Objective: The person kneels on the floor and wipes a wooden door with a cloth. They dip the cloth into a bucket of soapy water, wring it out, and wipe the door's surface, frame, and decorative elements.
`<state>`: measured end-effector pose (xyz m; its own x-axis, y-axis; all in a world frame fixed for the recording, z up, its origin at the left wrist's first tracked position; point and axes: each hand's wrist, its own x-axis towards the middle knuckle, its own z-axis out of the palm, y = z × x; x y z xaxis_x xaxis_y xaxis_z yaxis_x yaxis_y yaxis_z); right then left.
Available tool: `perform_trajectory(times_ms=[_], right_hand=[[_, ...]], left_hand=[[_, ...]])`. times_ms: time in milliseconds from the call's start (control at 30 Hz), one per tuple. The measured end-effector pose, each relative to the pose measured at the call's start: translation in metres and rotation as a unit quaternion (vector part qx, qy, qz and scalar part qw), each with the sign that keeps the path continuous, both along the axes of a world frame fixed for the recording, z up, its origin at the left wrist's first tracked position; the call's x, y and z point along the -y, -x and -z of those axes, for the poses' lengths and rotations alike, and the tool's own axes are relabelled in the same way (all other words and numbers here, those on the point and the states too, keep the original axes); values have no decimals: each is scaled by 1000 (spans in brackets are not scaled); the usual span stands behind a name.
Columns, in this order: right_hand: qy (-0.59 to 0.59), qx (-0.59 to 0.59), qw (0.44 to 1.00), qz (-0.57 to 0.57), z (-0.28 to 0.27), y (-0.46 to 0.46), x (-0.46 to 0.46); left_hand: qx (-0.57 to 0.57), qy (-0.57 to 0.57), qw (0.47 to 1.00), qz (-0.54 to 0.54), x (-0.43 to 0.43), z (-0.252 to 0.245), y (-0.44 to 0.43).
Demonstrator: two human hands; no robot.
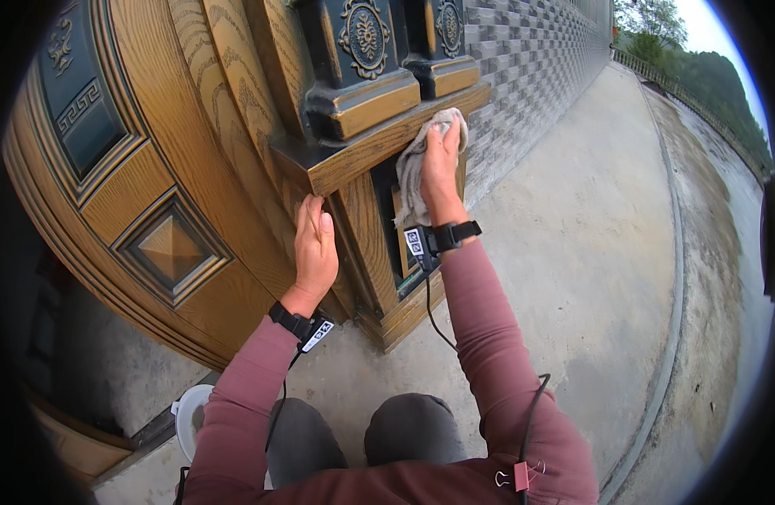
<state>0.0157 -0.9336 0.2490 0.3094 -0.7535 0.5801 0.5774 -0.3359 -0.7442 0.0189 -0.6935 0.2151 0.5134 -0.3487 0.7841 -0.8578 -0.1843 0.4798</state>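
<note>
A grey-white cloth (412, 183) lies under my right hand (441, 167), which presses it against the edge of the wood-grained ledge (374, 148) at the foot of the door's side column. Part of the cloth hangs down below the ledge. My left hand (316, 249) rests its fingertips at the ledge's near lower corner and has no cloth in it. Above the ledge stand dark column bases (365, 104) with carved oval ornaments. To the left is the wood-grained door panel (166, 246) with a raised pyramid-shaped block.
A white bucket (188, 413) stands at lower left, partly behind my left sleeve, near the door sill (153, 426). Grey patterned wall tiles (513, 82) run off beyond the column. Concrete paving (589, 221) stretches to the right. Cables hang from both wrist straps.
</note>
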Motion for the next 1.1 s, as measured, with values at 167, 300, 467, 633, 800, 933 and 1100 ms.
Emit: perform_trajectory(times_ms=[167,300,467,633,800,933,1100], right_hand=[[164,3,986,18,17,37,-65],[258,39,963,70,-1,78,-100],[521,49,845,106,-46,66,-141],[412,94,893,151,-12,30,-129],[87,-39,995,24,92,48,-113],[-75,-88,992,-41,178,64,-114],[-186,-75,976,88,249,40,-41]], left_hand=[[-95,17,993,73,-10,2,3],[-111,62,990,65,-28,0,8],[-232,152,956,98,-40,-8,20],[-183,204,956,100,-61,-31,25],[-81,161,982,63,-79,-38,7],[-39,32,998,45,-46,-7,-10],[197,-100,975,-7,12,29,-27]])
